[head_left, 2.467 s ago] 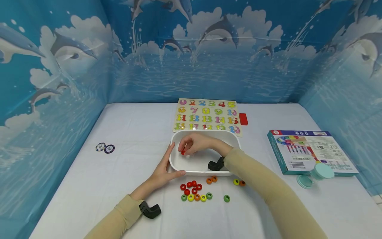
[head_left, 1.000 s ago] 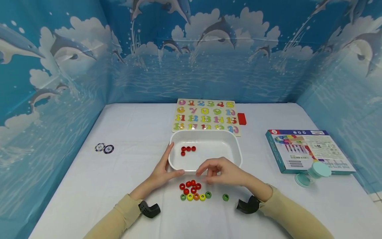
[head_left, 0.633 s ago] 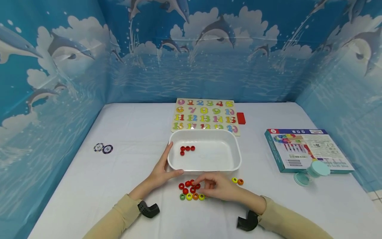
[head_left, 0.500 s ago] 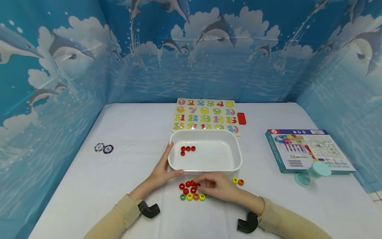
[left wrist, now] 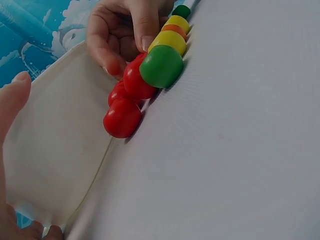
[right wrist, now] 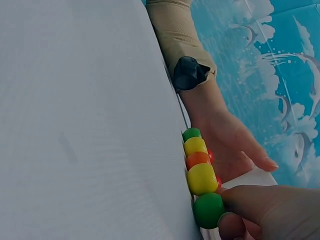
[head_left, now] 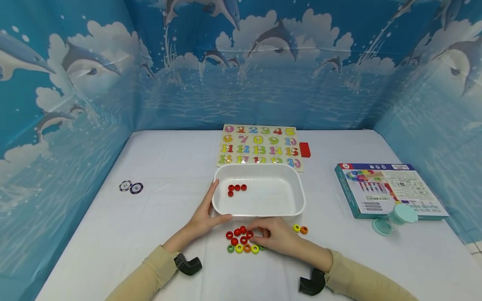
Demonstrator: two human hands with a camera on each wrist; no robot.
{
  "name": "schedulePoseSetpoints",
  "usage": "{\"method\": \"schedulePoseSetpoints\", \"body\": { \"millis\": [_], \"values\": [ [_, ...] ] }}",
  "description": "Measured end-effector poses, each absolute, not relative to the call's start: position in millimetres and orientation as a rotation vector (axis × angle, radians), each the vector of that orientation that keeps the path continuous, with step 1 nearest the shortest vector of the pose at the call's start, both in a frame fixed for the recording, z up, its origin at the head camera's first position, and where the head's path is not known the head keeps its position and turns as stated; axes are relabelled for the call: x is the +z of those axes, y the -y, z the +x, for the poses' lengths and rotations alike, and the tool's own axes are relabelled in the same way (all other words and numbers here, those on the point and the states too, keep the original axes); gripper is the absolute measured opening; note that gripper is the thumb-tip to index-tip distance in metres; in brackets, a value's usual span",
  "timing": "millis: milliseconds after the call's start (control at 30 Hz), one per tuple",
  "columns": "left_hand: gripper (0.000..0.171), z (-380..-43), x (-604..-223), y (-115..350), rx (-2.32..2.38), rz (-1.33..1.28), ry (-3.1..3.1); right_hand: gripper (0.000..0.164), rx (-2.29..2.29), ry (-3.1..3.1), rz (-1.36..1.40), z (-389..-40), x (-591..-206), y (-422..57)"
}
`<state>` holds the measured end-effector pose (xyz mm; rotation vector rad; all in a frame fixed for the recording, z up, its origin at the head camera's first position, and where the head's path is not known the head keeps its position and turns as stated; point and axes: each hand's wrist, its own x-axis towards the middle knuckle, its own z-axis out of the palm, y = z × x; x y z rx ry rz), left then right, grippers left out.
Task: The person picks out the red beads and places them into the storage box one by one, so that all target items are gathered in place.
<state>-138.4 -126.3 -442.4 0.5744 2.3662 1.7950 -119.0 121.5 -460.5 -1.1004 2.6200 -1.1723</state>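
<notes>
My left hand [head_left: 202,220] rests straight-fingered against the left front corner of a white tray [head_left: 299,184], its thumb along the front rim. Inside the tray lie several red beads [head_left: 237,187]. Just in front of the tray, my right hand [head_left: 279,235] pinches a red bead [head_left: 249,235] between thumb and index finger at the table. It comes from a cluster of red beads [head_left: 234,241]. Before these runs a row with a green bead [head_left: 231,248], a yellow bead [head_left: 239,248] and an orange bead [head_left: 247,248]. The right wrist view shows a green bead [right wrist: 209,210] beside that thumb.
Behind the tray lies a number puzzle board [head_left: 260,144] with a red block [head_left: 305,149] beside it. A flat box [head_left: 388,188] and a mint-lidded hourglass-shaped item [head_left: 395,219] are at the right. Two round chips [head_left: 131,187] lie left. A yellow bead [head_left: 296,228] sits beyond the right hand.
My right hand has left the red bead it held in the tray and moved back toward me to the red beads on the table. The left hand stays at the tray.
</notes>
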Motion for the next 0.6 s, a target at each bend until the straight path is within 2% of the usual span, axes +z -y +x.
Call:
{"method": "schedulePoseSetpoints", "body": {
  "millis": [167,333,467,600],
  "values": [
    [0.098,-138,-442,126,1.794,0.582,-2.366,0.022,-1.196,-2.564,-1.033,-114,-445,-122],
    [0.099,-140,-448,126,1.819,0.587,-2.354,0.023,-1.208,-2.417,-1.213,-119,-409,-122],
    [0.099,-140,-448,127,1.822,0.577,-2.347,0.024,-1.140,-2.341,-1.380,-141,-367,-120],
    [0.099,-139,-443,127,1.803,0.581,-2.355,0.025,-1.126,-2.299,-1.415,-175,-336,-116]
  ]
}}
